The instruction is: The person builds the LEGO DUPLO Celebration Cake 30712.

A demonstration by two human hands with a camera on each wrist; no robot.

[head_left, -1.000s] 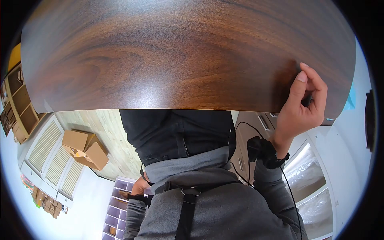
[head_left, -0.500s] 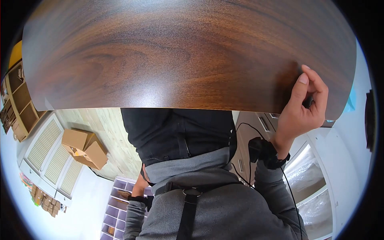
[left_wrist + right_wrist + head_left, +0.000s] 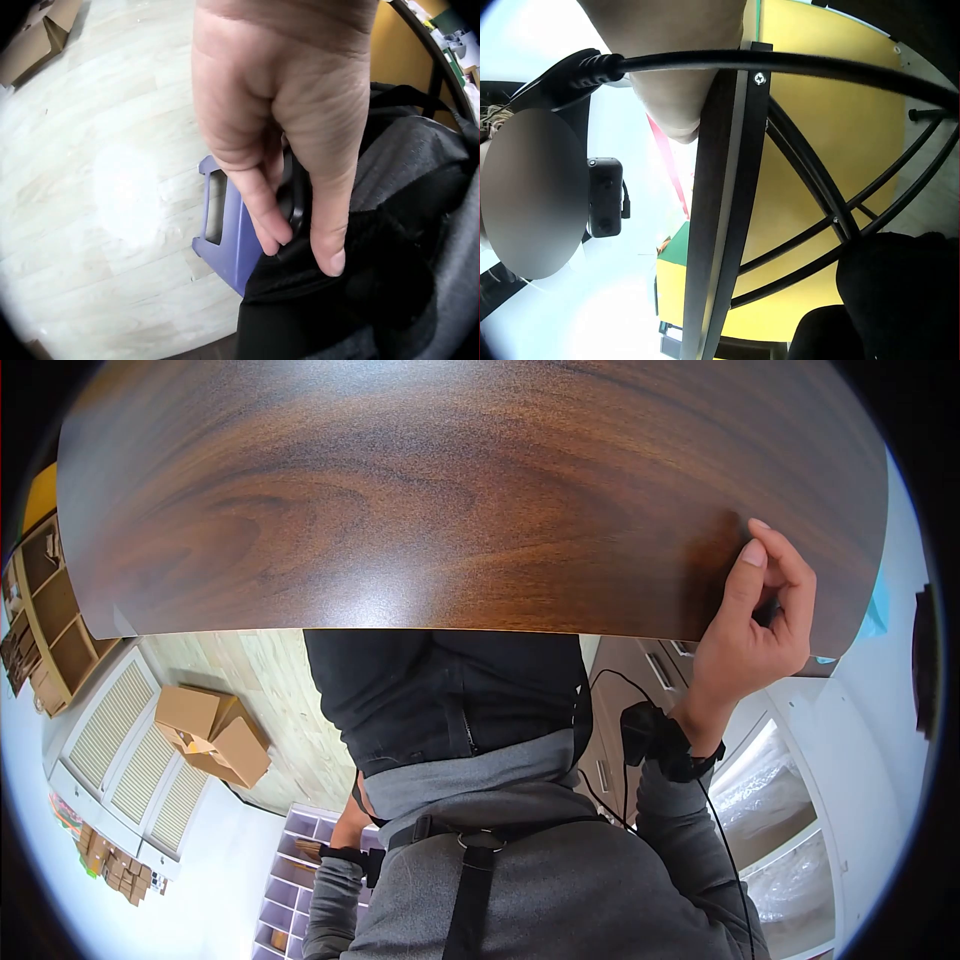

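Near the right end of the dark wood table (image 3: 400,510), my right hand (image 3: 755,615) lies at the front edge, palm up, its fingers loosely curled with nothing held. Part of that hand (image 3: 675,82) shows beside the table's edge (image 3: 724,202) in the right wrist view. My left hand (image 3: 350,827) hangs low beside my hip, partly hidden. In the left wrist view the left hand (image 3: 281,120) points down, thumb and fingers apart, around a dark curved edge (image 3: 298,196); whether they touch it, I cannot tell. Black trousers (image 3: 300,307) are beside it.
An opened cardboard box (image 3: 215,735) stands on the pale floor at left. Low behind the left hand is a lilac compartment shelf (image 3: 283,890). A purple-blue stool-like object (image 3: 236,236) shows beyond the left fingers. A black cable (image 3: 715,810) runs from the right wrist.
Both hands keep nearly the same places and poses. The head view has shifted very slightly.
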